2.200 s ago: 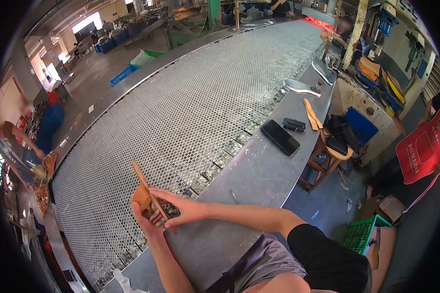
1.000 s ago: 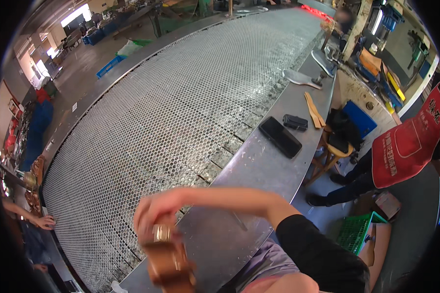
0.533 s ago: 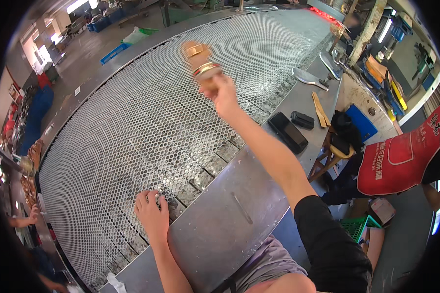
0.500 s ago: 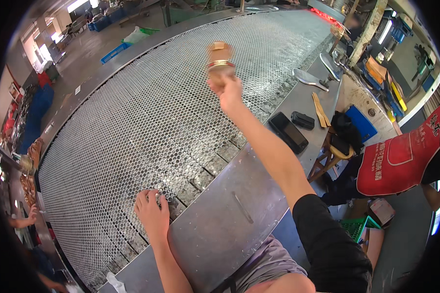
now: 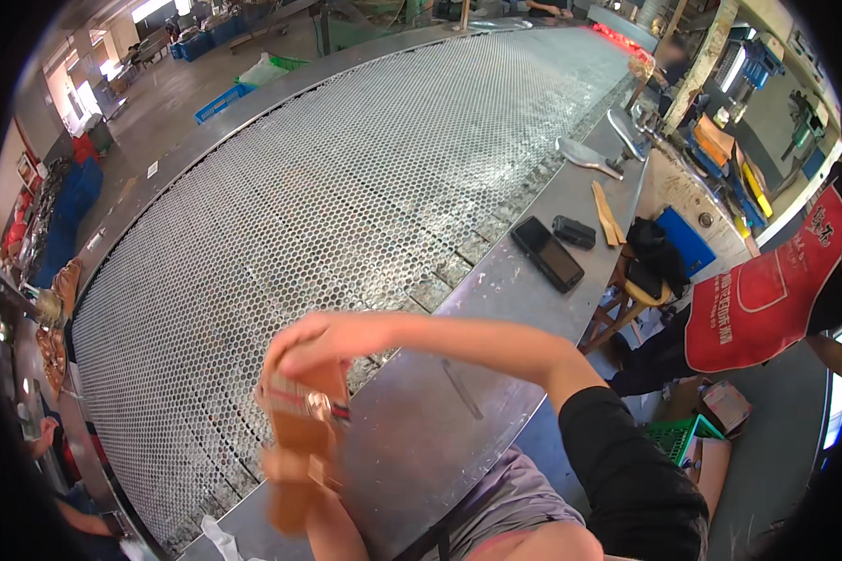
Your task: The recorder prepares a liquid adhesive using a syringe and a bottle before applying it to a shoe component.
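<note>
The right hand [image 5: 299,351] curls closed over a blurred tan sandal [image 5: 302,432], the left hand's grip is obscured, and the green mesh crate [image 5: 671,436] shows indistinct contents.

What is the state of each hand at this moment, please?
Left hand: cannot be told; not discernible behind the sandal.
Right hand: closed, holding a blurred brown sandal with shiny metallic buckles.

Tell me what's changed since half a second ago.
The right hand has brought the sandal back from farther out over the mesh toward the body, still holding it. The left hand, then resting at the mesh's near edge, now can't be made out. The phone and tan strips stayed put.
</note>
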A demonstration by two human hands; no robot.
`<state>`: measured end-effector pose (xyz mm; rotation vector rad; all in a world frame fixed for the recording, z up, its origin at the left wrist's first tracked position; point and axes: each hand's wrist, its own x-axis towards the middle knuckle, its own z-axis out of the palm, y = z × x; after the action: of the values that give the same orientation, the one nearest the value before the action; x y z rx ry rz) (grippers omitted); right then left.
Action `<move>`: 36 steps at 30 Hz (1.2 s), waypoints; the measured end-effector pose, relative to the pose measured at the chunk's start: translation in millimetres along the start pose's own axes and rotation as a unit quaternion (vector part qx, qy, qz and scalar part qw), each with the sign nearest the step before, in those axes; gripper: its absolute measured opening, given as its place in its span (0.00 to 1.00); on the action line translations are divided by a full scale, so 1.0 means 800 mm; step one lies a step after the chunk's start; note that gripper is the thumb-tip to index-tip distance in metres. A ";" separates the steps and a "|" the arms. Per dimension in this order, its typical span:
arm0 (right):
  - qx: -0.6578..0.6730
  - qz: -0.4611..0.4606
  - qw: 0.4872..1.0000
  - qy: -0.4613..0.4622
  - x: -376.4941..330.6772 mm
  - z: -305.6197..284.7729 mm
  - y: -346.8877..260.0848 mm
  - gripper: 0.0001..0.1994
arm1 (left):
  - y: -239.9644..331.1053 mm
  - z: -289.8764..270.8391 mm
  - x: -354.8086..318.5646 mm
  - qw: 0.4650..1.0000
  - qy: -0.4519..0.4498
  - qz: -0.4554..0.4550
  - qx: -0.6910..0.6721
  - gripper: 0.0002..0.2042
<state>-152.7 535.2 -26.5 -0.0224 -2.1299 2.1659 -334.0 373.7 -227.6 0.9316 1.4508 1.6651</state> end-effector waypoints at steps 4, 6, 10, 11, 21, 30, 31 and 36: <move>0.064 -0.131 0.983 -0.114 0.059 0.041 0.034 0.15 | 0.053 0.000 0.019 0.963 -0.075 -0.114 -0.232 0.21; 0.183 -0.061 0.979 0.072 0.030 0.049 0.021 0.14 | 0.101 -0.026 0.003 0.924 -0.043 -0.149 -0.348 0.24; 0.067 0.031 0.942 0.326 -0.091 0.092 0.035 0.24 | 0.228 0.042 -0.005 0.833 -0.046 -0.032 -0.551 0.41; 0.085 0.040 0.929 0.358 -0.096 0.134 0.053 0.25 | 0.238 0.038 -0.012 0.854 -0.074 -0.018 -0.514 0.44; 0.179 -0.002 0.902 0.393 -0.193 0.335 0.078 0.27 | 0.289 0.051 -0.095 0.975 -0.055 -0.003 -0.215 0.13; 0.142 0.092 0.900 0.401 -0.276 0.382 0.046 0.27 | 0.244 0.125 -0.157 0.920 -0.156 -0.191 -0.304 0.15; 0.070 0.135 0.900 0.409 -0.293 0.386 0.039 0.27 | 0.230 0.137 -0.176 0.911 -0.166 -0.211 -0.312 0.15; 0.250 0.293 0.827 0.409 -0.399 0.383 -0.105 0.31 | 0.194 0.208 -0.322 0.776 -0.131 -0.415 -0.456 0.19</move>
<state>144.9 203.9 43.8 -1.4275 -1.1034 2.2639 -75.6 209.2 -71.9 -0.0737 0.5283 1.2078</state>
